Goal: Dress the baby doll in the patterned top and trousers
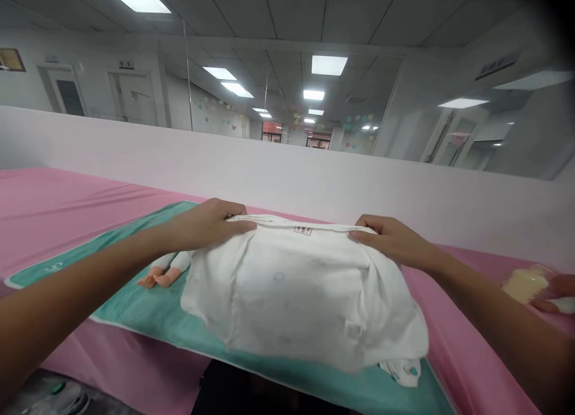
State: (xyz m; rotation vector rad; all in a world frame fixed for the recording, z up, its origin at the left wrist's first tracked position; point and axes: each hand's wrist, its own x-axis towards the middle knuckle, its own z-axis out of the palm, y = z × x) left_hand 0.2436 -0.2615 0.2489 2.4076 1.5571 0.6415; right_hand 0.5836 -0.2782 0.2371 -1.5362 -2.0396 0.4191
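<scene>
Stretched between my two hands is a white baby garment (300, 295), held up by its top edge, where a small printed label shows. My left hand (215, 223) pinches that edge at one end, thumb toward me. At the other end, my right hand (389, 238) grips it the same way. The cloth hangs in loose folds over a green mat (130, 304). A doll's legs (166, 274) stick out on the left, under my left wrist; the garment hides the rest. A bit of printed cloth (406, 372) peeks out below the garment's right corner.
Pink sheeting (81, 199) covers the long surface under the mat. Behind it runs a low white wall (287, 172) with a large glass or mirror panel above. A cream-coloured item (526, 283) and part of another doll (563, 286) lie at the right edge.
</scene>
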